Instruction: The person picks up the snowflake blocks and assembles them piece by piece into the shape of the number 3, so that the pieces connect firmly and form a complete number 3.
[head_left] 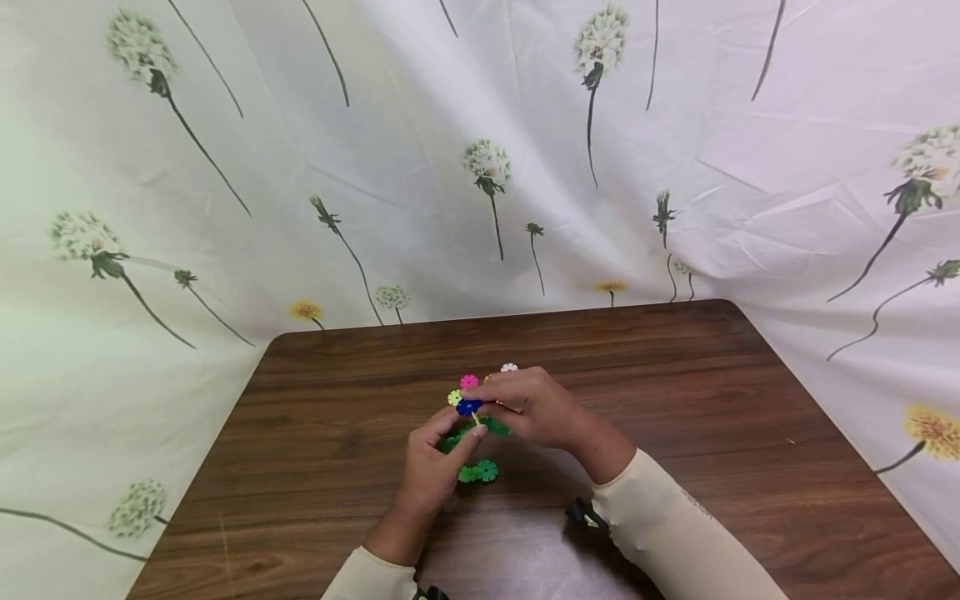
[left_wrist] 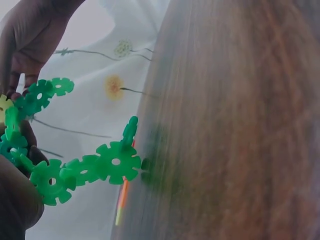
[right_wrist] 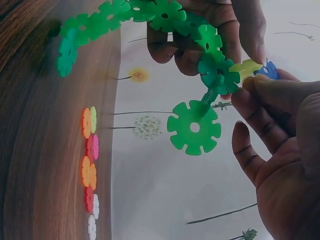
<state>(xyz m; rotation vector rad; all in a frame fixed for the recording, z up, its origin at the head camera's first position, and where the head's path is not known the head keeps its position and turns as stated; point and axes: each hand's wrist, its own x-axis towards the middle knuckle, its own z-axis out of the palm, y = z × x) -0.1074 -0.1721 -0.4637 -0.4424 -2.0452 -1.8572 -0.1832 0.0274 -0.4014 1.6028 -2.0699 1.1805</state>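
Note:
A chain of green flower-shaped interlocking discs [right_wrist: 165,15] hangs in my left hand [head_left: 435,462], whose fingers curl behind it. At its end is a yellow disc [right_wrist: 245,69], seen nearly edge-on in the head view, with my left thumb against it. My right hand [head_left: 536,408] pinches a blue disc [head_left: 468,407] between thumb and fingers, against the yellow disc's edge. Whether the two slots are engaged I cannot tell. One arm of the chain [left_wrist: 117,162] reaches out past my left hand, just above the table. My hands hide part of the chain.
Beyond my hands, several loose discs lie on the brown wooden table [head_left: 675,375], among them a pink disc [head_left: 468,381], a white disc [head_left: 509,367] and orange discs [right_wrist: 87,170]. A cloth with printed dandelions [head_left: 420,167] hangs behind the table and along its sides.

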